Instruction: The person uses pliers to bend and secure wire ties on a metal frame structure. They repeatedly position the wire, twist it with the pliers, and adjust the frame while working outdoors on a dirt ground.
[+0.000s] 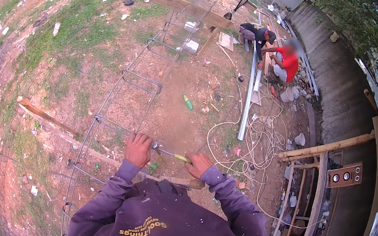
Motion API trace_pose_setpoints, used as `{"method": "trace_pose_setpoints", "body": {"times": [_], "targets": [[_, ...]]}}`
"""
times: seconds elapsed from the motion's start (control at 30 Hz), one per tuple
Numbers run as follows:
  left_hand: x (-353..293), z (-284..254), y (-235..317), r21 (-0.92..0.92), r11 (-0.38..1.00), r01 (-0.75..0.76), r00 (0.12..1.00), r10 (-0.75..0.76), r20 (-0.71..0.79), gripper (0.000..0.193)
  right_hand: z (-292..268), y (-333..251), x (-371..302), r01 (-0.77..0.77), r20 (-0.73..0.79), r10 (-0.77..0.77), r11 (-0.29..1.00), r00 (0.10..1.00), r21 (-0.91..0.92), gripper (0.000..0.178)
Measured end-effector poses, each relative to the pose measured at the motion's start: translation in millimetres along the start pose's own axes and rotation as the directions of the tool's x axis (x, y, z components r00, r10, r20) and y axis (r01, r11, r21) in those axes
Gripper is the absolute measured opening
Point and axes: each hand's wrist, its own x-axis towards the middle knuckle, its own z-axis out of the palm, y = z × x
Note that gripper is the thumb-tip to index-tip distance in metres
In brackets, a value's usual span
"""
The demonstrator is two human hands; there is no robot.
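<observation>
My right hand (197,165) is closed round the yellow-green handle (182,158) of a hand tool with a thin metal shaft (165,152). The shaft runs left to a grey metal head beside my left hand (138,149). My left fingers are curled, and what lies inside them is hidden. A long steel rebar cage (126,80), with square stirrups along its bars, stretches away in front of me. One of its thin rods reaches my left fingers.
Two people crouch at the far right, one in dark clothes (258,35), one in a red shirt (287,66), by long metal profiles (247,102). A tangled pale cable (262,147), a green bottle (187,102), wooden boards (185,6) and a timber frame (318,194) with a speaker panel (345,175) surround me.
</observation>
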Motion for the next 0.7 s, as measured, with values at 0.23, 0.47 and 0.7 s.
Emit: {"method": "trace_pose_setpoints", "body": {"times": [0.23, 0.47, 0.7], "targets": [[9, -1, -25, -0.11, 0.986, -0.127, 0.991, 0.131, 0.036, 0.017, 12, 23, 4, -0.2, 0.145, 0.195, 0.979, 0.97, 0.024, 0.057], [9, 9, -15, -0.431, 0.899, 0.08, 0.904, -0.247, -0.348, 0.006, 23, 67, -20, -0.369, -0.184, 0.432, 0.881, 0.883, 0.295, 0.071], [11, 6, 4, -0.064, 0.998, 0.004, 0.975, -0.019, -0.222, 0.013, 16, 74, -53, 0.123, -0.74, 0.306, 0.878, 0.599, 0.463, 0.041]]}}
